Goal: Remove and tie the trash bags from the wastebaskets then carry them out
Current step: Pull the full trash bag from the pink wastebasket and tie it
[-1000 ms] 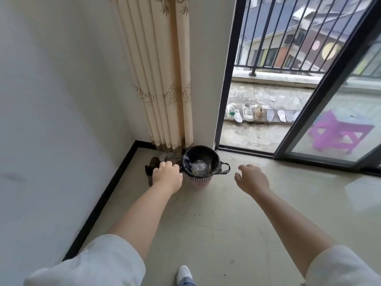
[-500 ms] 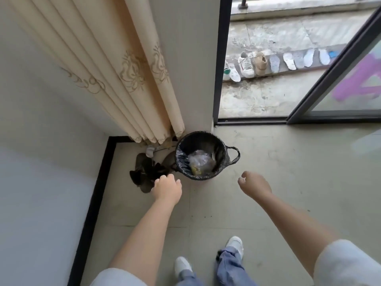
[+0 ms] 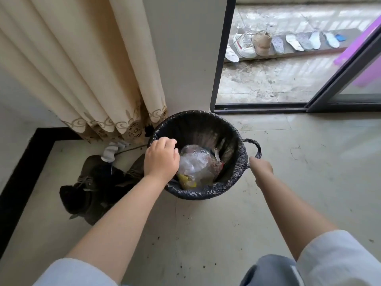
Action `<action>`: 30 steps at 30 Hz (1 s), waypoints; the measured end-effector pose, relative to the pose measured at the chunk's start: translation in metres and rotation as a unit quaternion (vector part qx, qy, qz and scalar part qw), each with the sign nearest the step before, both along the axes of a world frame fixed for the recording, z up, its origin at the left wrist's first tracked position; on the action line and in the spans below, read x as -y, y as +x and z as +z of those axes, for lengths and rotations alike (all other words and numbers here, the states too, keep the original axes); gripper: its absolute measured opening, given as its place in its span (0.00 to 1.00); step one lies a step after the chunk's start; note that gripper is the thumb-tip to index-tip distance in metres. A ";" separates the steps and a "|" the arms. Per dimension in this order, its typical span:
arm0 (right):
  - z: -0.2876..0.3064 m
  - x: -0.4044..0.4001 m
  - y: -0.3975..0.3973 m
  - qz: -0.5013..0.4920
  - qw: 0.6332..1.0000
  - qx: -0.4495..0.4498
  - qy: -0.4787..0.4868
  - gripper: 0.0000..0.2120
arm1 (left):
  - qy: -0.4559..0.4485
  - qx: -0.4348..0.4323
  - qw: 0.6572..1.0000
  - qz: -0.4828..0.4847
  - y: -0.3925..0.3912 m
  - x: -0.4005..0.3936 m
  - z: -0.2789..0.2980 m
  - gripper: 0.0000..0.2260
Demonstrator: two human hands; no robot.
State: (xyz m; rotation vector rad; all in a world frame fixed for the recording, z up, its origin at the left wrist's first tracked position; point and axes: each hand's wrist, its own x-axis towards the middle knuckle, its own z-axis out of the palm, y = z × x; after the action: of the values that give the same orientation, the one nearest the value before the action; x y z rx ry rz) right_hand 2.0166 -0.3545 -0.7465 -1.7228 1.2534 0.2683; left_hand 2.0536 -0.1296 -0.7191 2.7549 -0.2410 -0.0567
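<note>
Both hands (image 3: pixel 161 157) at trash bag (image 3: pixel 237 159), perhaps gripping.

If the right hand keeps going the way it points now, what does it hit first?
Most likely the black trash bag's folded rim on the near right side of the wastebasket, just below the bag's loop handle. The right hand looks nearly there; depth and contact are unclear.

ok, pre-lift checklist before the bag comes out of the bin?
1. Left hand at bag rim: ok, fingers curl at the near-left edge.
2. Right hand at rim: ok, by the loop handle.
3. Actual grip on the plastic: cannot tell.
4. Bag folded over the bin all round: ok.
5. Trash sits low: ok.
6. Space around the bin: not ok, dark shoes and curtain crowd the left.
</note>
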 end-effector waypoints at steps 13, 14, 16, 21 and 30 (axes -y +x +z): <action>-0.051 0.004 0.021 -0.184 0.962 0.176 0.102 0.07 | 0.169 -0.057 0.983 0.045 0.026 0.007 -0.067 0.26; -0.045 0.004 0.021 -0.160 0.969 0.184 0.050 0.07 | 0.162 -0.060 0.984 0.050 0.028 0.005 -0.067 0.27; -0.031 0.003 0.024 -0.090 0.972 0.199 -0.090 0.11 | 0.159 -0.066 0.984 0.054 0.030 0.003 -0.069 0.29; 0.015 -0.031 0.029 0.094 0.932 0.252 -0.244 0.17 | 0.138 -0.065 0.987 0.053 0.030 0.002 -0.068 0.29; 0.021 -0.052 0.031 0.242 0.943 0.229 -0.009 0.18 | 0.101 -0.047 0.993 0.033 0.018 -0.012 -0.061 0.23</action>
State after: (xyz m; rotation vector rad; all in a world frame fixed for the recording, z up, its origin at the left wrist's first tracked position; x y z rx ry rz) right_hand 2.0476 -0.3023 -0.7257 -1.9501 0.4887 0.1251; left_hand 2.0713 -0.1178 -0.7801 2.9489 -0.1256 -0.2049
